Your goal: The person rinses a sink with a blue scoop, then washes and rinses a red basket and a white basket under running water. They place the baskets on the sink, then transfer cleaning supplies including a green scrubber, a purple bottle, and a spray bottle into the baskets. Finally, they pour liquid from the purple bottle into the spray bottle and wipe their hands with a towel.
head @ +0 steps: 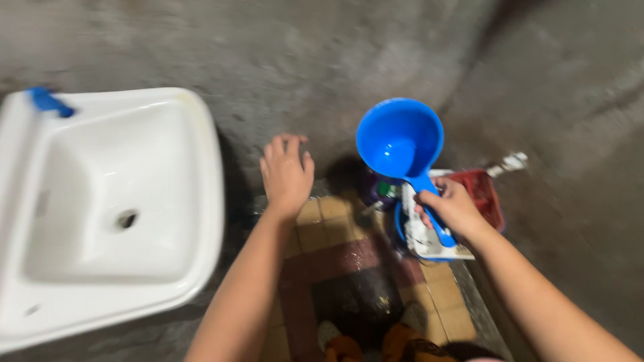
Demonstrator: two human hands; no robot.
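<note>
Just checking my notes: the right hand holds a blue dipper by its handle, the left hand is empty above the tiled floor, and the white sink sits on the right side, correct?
Not quite. The head view shows the white sink on the left side, not the right. The rest stands: the right hand grips the blue dipper by its handle, and the left hand is empty above the tiled floor.

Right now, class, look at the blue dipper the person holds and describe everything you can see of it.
The blue dipper looks like glossy plastic: a round, deep bowl with a straight handle running down and right from its rim. Its open mouth faces the camera, and the inside appears empty, with a bright highlight. The right hand grips the handle, holding the dipper up above blurred clutter on the tiled floor. The left hand is apart from it, fingers spread. The white sink sits well to its left.
</note>
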